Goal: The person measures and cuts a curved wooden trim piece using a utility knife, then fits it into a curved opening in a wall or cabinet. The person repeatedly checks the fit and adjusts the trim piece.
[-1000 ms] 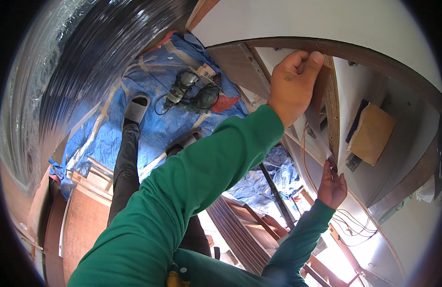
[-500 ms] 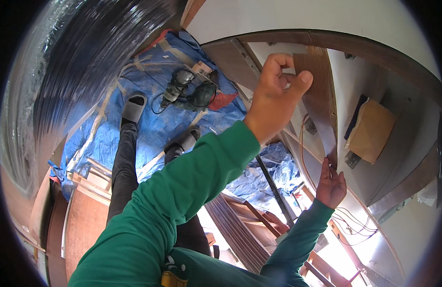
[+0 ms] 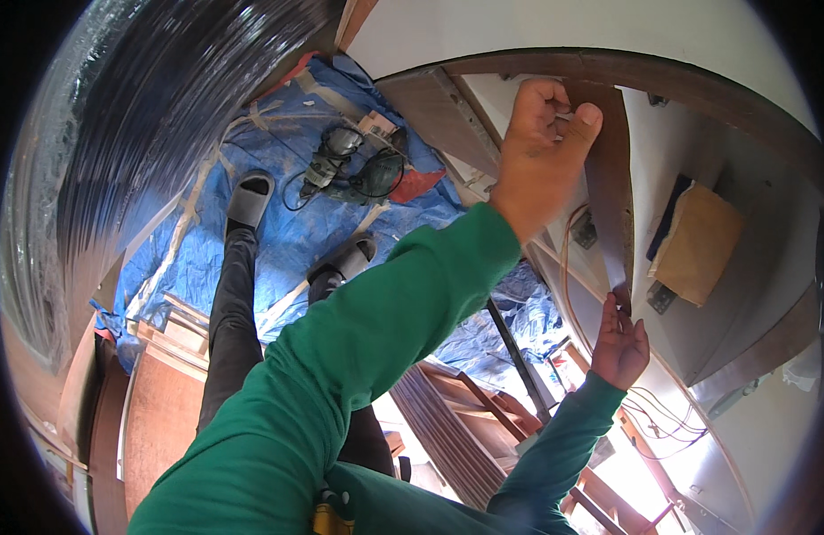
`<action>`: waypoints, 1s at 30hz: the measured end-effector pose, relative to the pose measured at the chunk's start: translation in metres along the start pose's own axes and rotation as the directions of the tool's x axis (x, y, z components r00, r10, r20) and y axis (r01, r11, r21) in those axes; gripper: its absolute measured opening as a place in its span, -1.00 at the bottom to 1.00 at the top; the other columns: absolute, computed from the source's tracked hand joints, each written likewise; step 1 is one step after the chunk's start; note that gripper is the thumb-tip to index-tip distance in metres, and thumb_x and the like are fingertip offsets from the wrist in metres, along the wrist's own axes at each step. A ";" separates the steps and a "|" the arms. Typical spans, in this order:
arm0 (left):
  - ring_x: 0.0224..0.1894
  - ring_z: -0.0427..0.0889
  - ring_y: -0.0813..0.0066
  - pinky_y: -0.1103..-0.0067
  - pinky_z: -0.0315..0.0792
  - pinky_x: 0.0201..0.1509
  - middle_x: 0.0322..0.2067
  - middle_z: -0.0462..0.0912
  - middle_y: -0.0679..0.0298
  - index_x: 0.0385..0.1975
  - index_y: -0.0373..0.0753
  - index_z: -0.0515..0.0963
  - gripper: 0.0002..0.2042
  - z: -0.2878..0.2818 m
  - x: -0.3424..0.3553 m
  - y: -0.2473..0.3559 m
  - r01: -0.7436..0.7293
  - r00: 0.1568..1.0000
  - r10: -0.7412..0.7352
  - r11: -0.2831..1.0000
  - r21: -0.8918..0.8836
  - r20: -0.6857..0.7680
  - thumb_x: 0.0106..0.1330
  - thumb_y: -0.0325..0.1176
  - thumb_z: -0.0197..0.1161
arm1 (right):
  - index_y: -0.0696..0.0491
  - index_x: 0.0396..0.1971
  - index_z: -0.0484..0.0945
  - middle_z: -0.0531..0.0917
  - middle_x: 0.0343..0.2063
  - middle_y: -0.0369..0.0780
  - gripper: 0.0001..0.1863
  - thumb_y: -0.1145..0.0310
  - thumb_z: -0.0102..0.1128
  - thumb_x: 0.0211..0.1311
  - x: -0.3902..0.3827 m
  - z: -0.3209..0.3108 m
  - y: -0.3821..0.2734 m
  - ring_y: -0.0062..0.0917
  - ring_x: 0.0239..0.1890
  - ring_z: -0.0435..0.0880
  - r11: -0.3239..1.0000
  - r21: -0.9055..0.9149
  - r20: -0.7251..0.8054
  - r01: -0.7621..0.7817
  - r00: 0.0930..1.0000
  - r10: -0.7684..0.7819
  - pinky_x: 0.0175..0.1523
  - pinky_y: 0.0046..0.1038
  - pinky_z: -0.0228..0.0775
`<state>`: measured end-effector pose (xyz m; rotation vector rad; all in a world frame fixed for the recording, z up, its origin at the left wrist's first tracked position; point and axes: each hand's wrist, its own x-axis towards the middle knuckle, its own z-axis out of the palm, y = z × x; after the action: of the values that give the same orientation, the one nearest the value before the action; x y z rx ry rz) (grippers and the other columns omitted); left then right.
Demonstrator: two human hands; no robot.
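Note:
A long thin brown wooden strip (image 3: 610, 214) lies against the white panel (image 3: 750, 116) under a curved dark wooden rim (image 3: 697, 85). My left hand (image 3: 538, 156), in a green sleeve, reaches up and pinches the strip's upper end between thumb and curled fingers. My right hand (image 3: 619, 343) holds the strip's lower end with its fingertips, palm facing me.
Below lies a blue tarp (image 3: 287, 232) with two power tools (image 3: 354, 169) and their cords. My legs in black trousers end in grey slippers (image 3: 250, 196). A tan pad (image 3: 701, 241) hangs on the panel. Wooden slats (image 3: 447, 419) and loose cables (image 3: 661, 410) are below right.
My left hand let go its flat grip on the strip, curled and shifted slightly left, and now pinches the upper end. My right hand stayed at the lower end.

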<state>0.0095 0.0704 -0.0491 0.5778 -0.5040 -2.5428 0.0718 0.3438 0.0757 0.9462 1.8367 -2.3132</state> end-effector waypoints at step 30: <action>-0.55 0.67 0.47 0.53 0.63 -0.43 -0.58 0.50 0.23 -0.15 -0.35 0.36 -0.50 0.033 -0.018 0.015 0.281 0.950 -0.262 0.955 0.094 -0.171 0.54 0.10 0.06 | 0.15 0.09 0.49 0.66 0.01 -0.21 -0.53 0.26 0.42 0.30 0.019 -0.003 0.053 -0.38 0.15 0.59 0.922 -0.342 -0.124 0.183 0.964 -0.237 0.32 -0.24 0.37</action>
<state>0.0133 0.0755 -0.0096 0.9417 -0.5520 -2.7070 0.0788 0.3371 0.0200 0.9534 2.4040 -1.9821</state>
